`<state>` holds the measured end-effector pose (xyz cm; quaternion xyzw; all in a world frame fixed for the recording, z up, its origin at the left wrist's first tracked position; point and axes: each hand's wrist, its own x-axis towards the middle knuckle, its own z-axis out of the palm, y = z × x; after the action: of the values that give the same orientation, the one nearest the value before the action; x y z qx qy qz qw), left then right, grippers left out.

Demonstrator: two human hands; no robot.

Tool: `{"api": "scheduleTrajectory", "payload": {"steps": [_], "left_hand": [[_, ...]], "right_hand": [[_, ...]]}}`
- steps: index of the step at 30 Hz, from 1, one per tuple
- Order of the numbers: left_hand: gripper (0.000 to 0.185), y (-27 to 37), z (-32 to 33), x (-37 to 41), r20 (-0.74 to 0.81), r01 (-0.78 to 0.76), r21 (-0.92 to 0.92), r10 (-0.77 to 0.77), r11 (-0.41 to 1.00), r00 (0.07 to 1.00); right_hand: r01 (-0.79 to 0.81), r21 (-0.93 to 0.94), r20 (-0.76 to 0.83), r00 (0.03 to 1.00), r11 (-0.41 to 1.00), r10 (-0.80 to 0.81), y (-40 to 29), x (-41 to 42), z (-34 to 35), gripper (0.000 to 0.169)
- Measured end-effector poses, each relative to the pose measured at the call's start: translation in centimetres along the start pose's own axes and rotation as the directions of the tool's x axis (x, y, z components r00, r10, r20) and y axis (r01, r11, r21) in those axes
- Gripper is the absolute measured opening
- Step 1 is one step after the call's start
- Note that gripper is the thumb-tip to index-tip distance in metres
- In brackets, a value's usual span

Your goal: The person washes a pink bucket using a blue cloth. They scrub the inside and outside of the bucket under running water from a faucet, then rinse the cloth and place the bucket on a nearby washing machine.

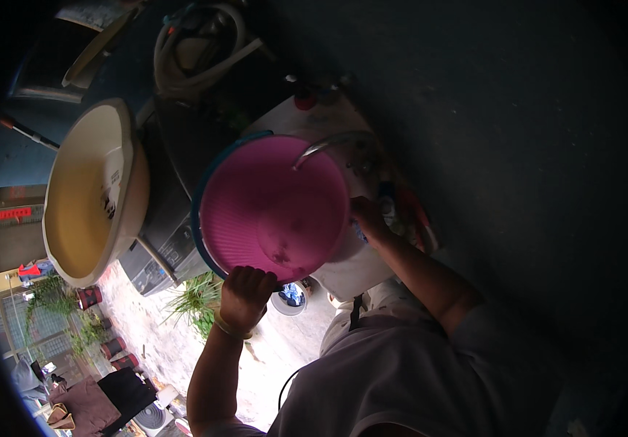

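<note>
A round pink plastic basin (270, 202) with ribbed walls and dark specks on its bottom is tilted towards me. Behind its left side shows a teal rim (198, 218). My left hand (245, 292), with a bangle at the wrist, grips the basin's near rim, fingers curled over the edge. On the right side, my right hand (370, 218) is closed at the rim; its fingertips are lost in shadow. A blue-and-white item (360, 232) shows just below that hand, too dark to name. The curved metal tap (322, 146) reaches over the basin from the far right.
Beneath the basin is a pale sink counter (347, 273), with bottles and a red item (415, 213) at its right. A large cream basin (87, 191) rests on a dark appliance (169, 246) at left. A tub of blue cloth (291, 297) and potted plants (199, 300) stand on the floor.
</note>
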<state>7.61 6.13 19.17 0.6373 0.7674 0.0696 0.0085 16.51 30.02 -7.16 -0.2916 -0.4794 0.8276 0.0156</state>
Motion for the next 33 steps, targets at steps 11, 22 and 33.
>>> {"api": "scheduleTrajectory", "payload": {"steps": [11,22,33], "left_hand": [[0.016,-0.7,2.2,0.6,-0.063,-0.009,-0.009,0.009,1.0,0.998],[0.013,0.1,2.2,0.5,-0.115,-0.03,-0.132,0.015,0.991,0.993],[0.012,-0.2,1.0,-1.1,-0.025,0.045,-0.042,-0.046,0.998,0.999]], "right_hand": [[-0.061,-0.093,-0.26,0.965,0.994,0.035,-5.0,-2.1,4.0,0.021],[-0.178,-0.06,-0.243,0.957,0.982,0.159,-3.6,-4.2,4.8,0.018],[-0.177,-0.11,-0.167,0.973,0.978,0.157,-1.9,-3.2,5.2,0.026]]}}
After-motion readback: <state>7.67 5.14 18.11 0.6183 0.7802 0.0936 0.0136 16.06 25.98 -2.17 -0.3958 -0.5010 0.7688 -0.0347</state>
